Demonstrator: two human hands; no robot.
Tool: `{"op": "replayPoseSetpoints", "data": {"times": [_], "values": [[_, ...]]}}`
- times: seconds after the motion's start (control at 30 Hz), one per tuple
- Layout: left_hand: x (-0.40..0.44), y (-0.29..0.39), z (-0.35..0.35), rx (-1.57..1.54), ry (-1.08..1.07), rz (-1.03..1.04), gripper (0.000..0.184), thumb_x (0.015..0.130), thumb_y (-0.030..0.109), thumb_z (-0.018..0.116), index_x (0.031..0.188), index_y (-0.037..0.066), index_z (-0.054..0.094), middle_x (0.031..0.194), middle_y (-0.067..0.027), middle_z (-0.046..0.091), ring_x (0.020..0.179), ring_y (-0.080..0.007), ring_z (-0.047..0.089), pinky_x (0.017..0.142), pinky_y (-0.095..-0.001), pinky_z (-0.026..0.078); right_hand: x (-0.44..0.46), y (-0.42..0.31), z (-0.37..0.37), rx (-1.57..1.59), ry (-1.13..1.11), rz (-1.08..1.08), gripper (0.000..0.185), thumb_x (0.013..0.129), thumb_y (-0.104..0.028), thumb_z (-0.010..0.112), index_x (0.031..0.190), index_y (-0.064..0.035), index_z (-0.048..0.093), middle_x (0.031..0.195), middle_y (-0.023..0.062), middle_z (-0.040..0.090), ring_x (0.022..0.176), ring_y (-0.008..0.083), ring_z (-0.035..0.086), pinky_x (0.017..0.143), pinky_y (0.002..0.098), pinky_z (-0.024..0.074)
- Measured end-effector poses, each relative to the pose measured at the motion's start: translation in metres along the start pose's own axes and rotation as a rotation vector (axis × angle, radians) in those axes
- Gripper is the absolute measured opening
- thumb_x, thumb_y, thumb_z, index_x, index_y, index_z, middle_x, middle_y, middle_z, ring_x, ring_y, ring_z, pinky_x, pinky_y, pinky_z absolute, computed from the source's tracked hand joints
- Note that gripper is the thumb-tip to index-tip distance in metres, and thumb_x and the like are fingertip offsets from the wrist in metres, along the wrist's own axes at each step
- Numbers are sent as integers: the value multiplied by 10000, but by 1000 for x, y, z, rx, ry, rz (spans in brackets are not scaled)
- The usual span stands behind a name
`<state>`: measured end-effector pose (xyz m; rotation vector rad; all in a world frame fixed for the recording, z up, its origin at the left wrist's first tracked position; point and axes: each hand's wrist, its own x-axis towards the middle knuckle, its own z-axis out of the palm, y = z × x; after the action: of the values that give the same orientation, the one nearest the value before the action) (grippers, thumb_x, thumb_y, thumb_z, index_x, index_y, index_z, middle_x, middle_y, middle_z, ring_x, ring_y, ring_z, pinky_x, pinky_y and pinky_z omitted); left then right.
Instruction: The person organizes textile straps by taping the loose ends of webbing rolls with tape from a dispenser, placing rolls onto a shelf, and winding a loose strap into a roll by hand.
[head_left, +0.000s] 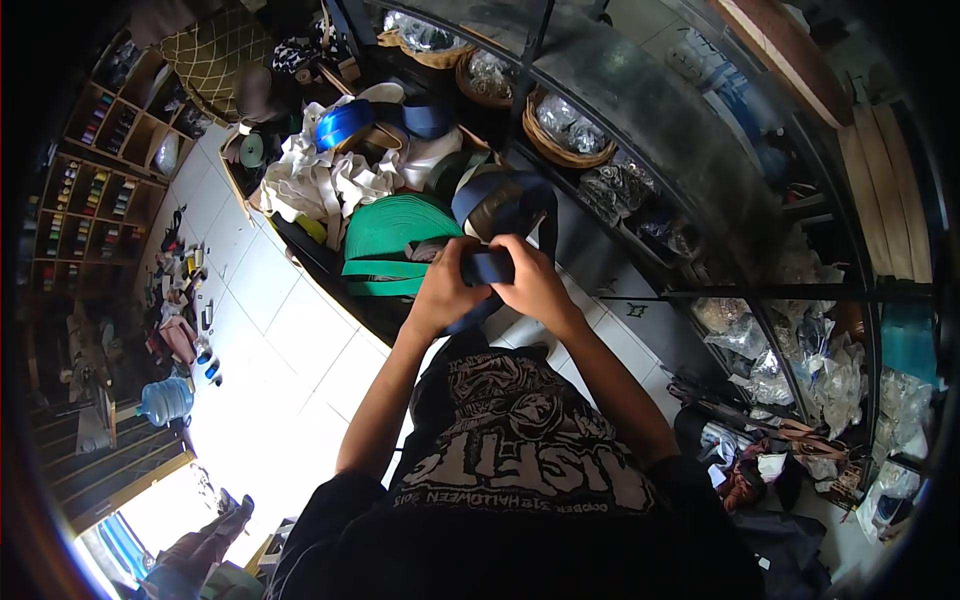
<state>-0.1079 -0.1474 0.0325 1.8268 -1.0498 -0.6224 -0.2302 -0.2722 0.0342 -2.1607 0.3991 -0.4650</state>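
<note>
Between my two hands is a dark navy strap [487, 267], wide and flat like webbing. My left hand [447, 288] grips its left end, fingers closed. On the other end, my right hand [534, 286] is closed too, thumb and fingers pressed on the strap. More navy strap hangs below and loops up behind my right hand. A large roll of green webbing [400, 228] lies just beyond my left hand. Behind my hands rests a coiled roll of dark strap [503, 205].
A box ahead holds white ribbon [370, 178] and a shiny blue ribbon roll [345, 124]. Shelving with wicker baskets [565, 130] stands to the right. Thread spools fill the left rack [95, 215]. A blue water jug [166, 400] and scattered items are on the tiled floor [290, 350].
</note>
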Motion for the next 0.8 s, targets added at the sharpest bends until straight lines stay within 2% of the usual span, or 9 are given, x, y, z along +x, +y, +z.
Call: {"op": "replayPoseSetpoints", "data": {"times": [0.13,0.27,0.33,0.43,0.57,0.63,0.73,0.77,0.8], "values": [[-16,27,-10,227,44,255,548,580,127,741,1085,5,569,1049,-185,568,996,-373,545,896,-420,425,-13,-20,-11,112,41,-51,507,701,-38,688,1175,-37,509,1062,152,573,986,309,588,858,373,461],[-22,37,-19,95,-110,118,514,573,117,745,1055,22,593,999,-152,586,1013,-339,543,934,-430,387,-26,-20,-16,211,-35,-37,458,718,-59,690,1147,-17,533,1074,121,561,986,283,578,869,358,451],[-26,37,-21,145,-93,153,559,560,105,753,1086,16,588,999,-155,618,980,-324,586,902,-392,430,-27,-19,-19,274,-52,-55,455,732,-91,700,1149,-11,535,1082,109,563,988,255,578,879,346,446],[-29,41,-28,64,-188,-5,578,575,108,763,1114,10,580,1048,-166,630,986,-292,615,881,-362,454,-26,-24,-39,436,-364,200,492,756,-155,711,1181,0,518,1088,95,573,1014,204,569,899,323,433],[-31,45,-35,20,-276,-48,577,641,141,800,1147,-8,566,1034,-172,645,911,-294,657,781,-372,510,-30,-14,-31,500,-345,221,532,773,-229,715,1203,7,509,1077,85,584,1008,159,555,891,300,429],[-29,48,-37,-199,-209,-50,588,659,148,817,1160,-24,559,1038,-164,645,948,-259,646,814,-359,506,-30,-18,-31,753,-297,362,542,772,-243,716,1204,11,509,1064,84,585,991,151,552,880,294,432],[-17,65,-47,-358,-211,-80,599,672,118,828,1171,-56,545,1051,-148,642,996,-212,615,880,-331,485,-18,-36,-50,787,-189,310,521,773,-238,717,1188,9,521,1057,90,582,965,146,555,845,279,446],[-9,69,-48,-368,-228,-55,605,671,118,829,1175,-56,543,1053,-148,641,994,-207,613,883,-328,482,-12,-33,-53,704,-124,163,509,774,-270,744,1161,-8,544,1004,85,601,909,140,576,729,270,492],[-3,76,-49,-377,-246,-24,610,669,118,829,1179,-56,542,1055,-148,641,993,-202,611,886,-325,479,-10,-37,-60,711,-132,224,495,772,-260,745,1152,-8,552,984,76,603,892,135,578,726,266,490]]}}
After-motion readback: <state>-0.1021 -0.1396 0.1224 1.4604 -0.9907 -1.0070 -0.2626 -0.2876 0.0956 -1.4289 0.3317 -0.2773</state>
